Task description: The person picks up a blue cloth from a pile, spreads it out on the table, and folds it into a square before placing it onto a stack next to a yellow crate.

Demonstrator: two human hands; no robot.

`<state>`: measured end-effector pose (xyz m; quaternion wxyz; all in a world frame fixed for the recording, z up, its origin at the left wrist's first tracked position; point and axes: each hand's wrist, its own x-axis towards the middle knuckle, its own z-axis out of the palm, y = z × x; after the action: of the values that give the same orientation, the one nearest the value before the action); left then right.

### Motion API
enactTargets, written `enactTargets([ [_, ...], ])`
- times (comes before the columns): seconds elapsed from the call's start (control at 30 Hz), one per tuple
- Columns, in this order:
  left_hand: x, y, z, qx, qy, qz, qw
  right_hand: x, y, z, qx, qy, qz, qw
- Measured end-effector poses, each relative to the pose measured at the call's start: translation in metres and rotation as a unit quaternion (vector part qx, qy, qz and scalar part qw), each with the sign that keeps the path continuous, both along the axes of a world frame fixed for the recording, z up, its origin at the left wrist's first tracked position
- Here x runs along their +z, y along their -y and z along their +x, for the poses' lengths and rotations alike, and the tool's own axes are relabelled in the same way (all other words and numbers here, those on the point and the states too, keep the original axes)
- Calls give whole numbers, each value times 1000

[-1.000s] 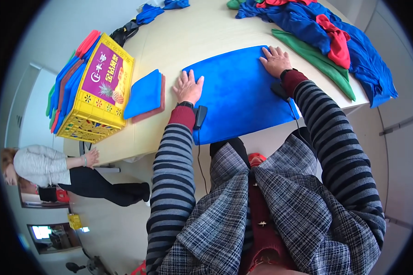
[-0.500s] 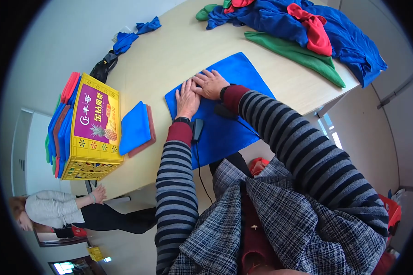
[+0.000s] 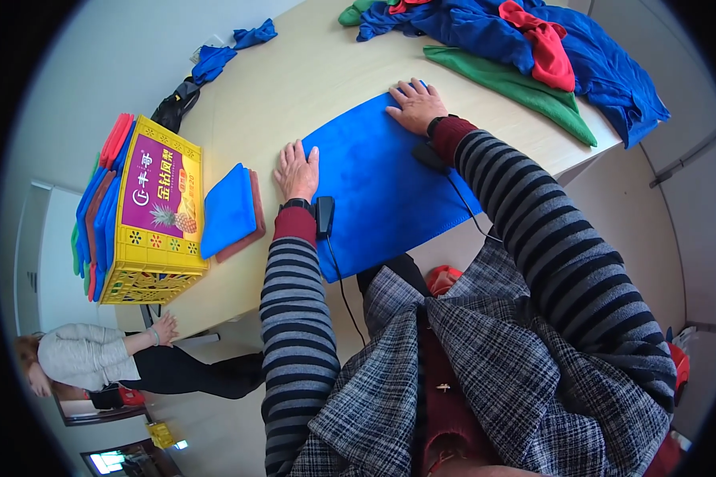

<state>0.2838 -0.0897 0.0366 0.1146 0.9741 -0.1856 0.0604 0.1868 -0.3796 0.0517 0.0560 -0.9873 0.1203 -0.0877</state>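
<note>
A blue cloth lies spread on the table in front of me, its near edge hanging over the table's front. My left hand rests flat at the cloth's left edge, fingers stretched out, partly on the table top. At the far right corner, my right hand presses down with its fingers spread. Neither hand grips anything. Each wrist wears a dark band, with a small black device on a cord beside it.
Left of the cloth, folded blue and brown cloths lie stacked. Beyond them stands a yellow crate with folded cloths along its far side. A heap of blue, red and green cloths covers the far right. Another person stands at the left.
My hands have moved apart from the middle of the cloth, the left toward its left edge, the right outward to the far right corner. The cloth lies slightly shifted to the right.
</note>
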Motion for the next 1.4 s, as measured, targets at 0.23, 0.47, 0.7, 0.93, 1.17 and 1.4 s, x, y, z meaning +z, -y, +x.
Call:
enactTargets([
  [0.23,3,-21,-12,46,-17,-6,999,-1,17,-29,-48,-12,6,999],
  [0.47,5,-49,-38,21,18,38,999,-3,20,-70,-100,8,-66,993],
  [0.7,0,-37,-154,-148,76,26,986,9,-122,-153,94,62,-5,994],
  [0.93,-2,-38,-170,-125,40,39,991,2,-104,-173,101,19,14,995],
  [1.17,-6,-38,-162,-111,41,41,992,-8,-55,-179,12,35,-18,999],
  [1.4,-4,-31,-147,-112,40,33,992,-19,-18,-157,-8,61,-37,997],
])
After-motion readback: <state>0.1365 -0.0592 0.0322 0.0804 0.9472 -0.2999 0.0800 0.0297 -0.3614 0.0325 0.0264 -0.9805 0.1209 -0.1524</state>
